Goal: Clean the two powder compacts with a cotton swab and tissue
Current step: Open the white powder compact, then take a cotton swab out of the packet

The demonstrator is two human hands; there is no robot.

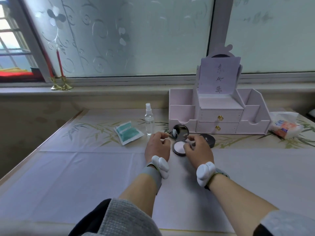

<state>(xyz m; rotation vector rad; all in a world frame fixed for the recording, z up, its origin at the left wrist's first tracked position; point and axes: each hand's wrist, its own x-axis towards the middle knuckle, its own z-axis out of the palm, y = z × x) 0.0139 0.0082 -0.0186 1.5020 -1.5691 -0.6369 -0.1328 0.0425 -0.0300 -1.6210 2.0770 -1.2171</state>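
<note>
While open, lid (185,128) upright (mirror (179,133) nearward)

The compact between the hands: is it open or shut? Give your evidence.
Open: the compact has its mirrored lid standing raised, and the pale powder pan lies exposed below it.

A rounded white plastic pod (161,166) rides on a grey fabric wrist strap (152,176) with yellow-green edging, just behind the left hand (157,146). A matching white pod (204,173) and grey strap (222,173) sit behind the right hand (198,150). Both forearms are bare. The left grey waffle-knit sleeve (122,218) shows a dark lining (92,217), and the right grey sleeve (289,223) looks alike.
</note>
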